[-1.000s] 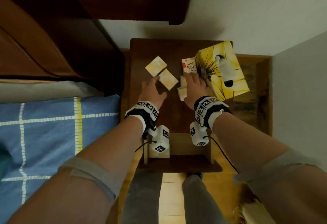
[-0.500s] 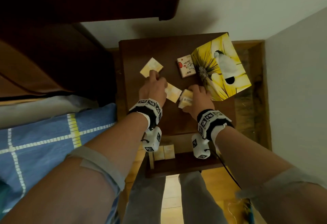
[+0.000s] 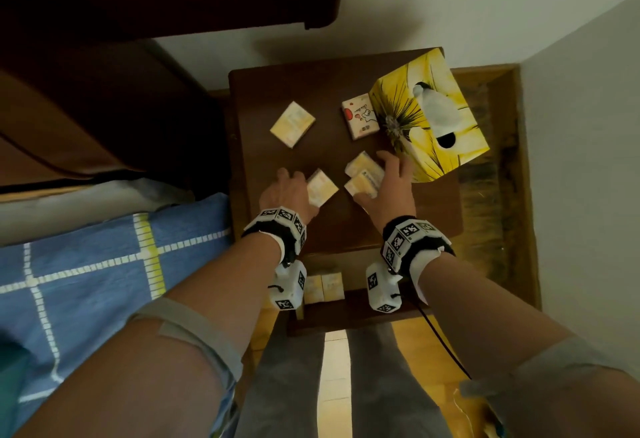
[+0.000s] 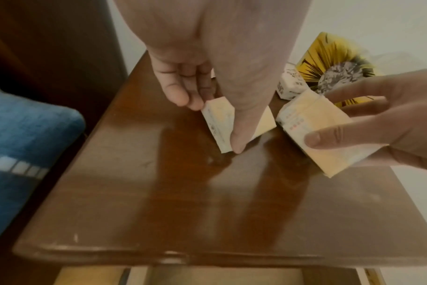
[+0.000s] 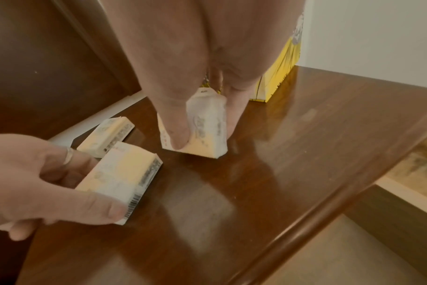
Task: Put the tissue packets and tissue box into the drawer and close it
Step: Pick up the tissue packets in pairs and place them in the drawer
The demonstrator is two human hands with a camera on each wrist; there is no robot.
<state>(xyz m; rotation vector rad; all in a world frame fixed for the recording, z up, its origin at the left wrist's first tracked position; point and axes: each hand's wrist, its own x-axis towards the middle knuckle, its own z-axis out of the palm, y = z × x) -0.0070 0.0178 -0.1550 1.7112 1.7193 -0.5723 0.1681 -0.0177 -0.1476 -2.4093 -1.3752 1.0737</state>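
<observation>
A: Drawer [image 3: 325, 313] stands open below the nightstand top [image 3: 263, 160], two packets inside. The yellow tissue box [image 3: 450, 147] sits at the back right.

B: Right hand [image 3: 391, 188] clamps two yellow packets [image 3: 363, 174]; left hand [image 3: 287, 192] pinches one packet [image 3: 322, 188]. I'd lift clear of the edge, then set them flat beside the others.

Table [image 3: 263, 98] at frame centre; tissue box [image 3: 460, 126] at its upper right, tissue packets [image 3: 292, 123] left of it, open drawer [image 3: 349, 316] below.
</observation>
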